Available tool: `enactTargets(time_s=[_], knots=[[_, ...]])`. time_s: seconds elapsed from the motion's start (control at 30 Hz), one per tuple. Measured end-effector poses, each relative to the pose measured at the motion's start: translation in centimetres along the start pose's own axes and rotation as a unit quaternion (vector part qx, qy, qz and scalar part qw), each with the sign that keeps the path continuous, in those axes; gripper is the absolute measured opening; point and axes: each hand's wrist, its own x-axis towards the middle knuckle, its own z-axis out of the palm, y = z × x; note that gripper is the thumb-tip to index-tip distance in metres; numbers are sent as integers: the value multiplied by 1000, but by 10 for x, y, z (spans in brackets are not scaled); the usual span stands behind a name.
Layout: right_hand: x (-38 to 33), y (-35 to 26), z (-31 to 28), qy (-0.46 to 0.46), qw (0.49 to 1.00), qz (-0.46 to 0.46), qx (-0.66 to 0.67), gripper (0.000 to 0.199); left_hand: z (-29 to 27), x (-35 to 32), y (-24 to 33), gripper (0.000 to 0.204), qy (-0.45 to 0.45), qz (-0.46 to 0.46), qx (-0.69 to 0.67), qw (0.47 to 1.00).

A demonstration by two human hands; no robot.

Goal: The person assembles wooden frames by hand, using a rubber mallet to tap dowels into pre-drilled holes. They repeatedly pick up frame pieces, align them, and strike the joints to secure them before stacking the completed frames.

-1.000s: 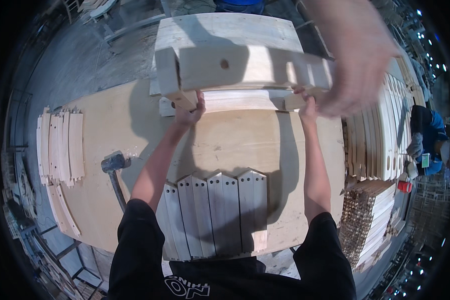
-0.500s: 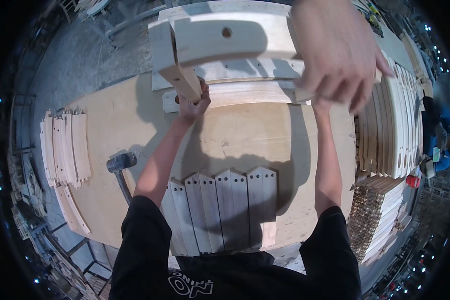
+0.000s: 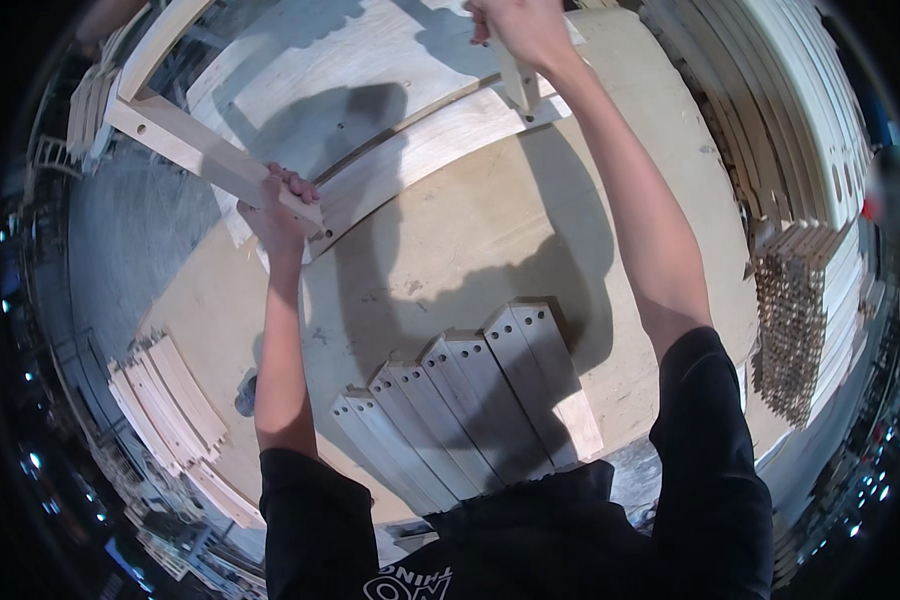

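My left hand (image 3: 282,208) is wrapped round the lower end of a pale wooden bar (image 3: 195,148), part of a raised wooden frame with a drilled hole near its far corner. That end rests at the left end of a curved wooden board (image 3: 420,160) lying on the table. Up at the far side, my right hand (image 3: 525,35) has its fingers curled at the top of a second upright wooden piece (image 3: 519,85), which stands at the board's right end. The frame's upper parts run out of the picture.
Several drilled, pointed wooden slats (image 3: 450,410) lie side by side on the table (image 3: 430,260) near me. A mallet head (image 3: 246,395) shows beside my left forearm. Curved slats (image 3: 168,400) lie at left. Tall stacks of wooden parts (image 3: 800,300) stand at right.
My view has turned, so the frame now slants toward the upper left. The large blurred hand that reached in from the far side, over my right hand, is gone from there.
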Motion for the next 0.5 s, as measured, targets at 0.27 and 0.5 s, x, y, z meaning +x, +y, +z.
enactTargets(time_s=[0.27,0.5], knots=[[29,-2,12,-63,993,97,-10,28,7,20,11,28,96,26,261,960],[57,21,30,-95,987,112,-70,34,3,35,10,31,140,-81,289,944]])
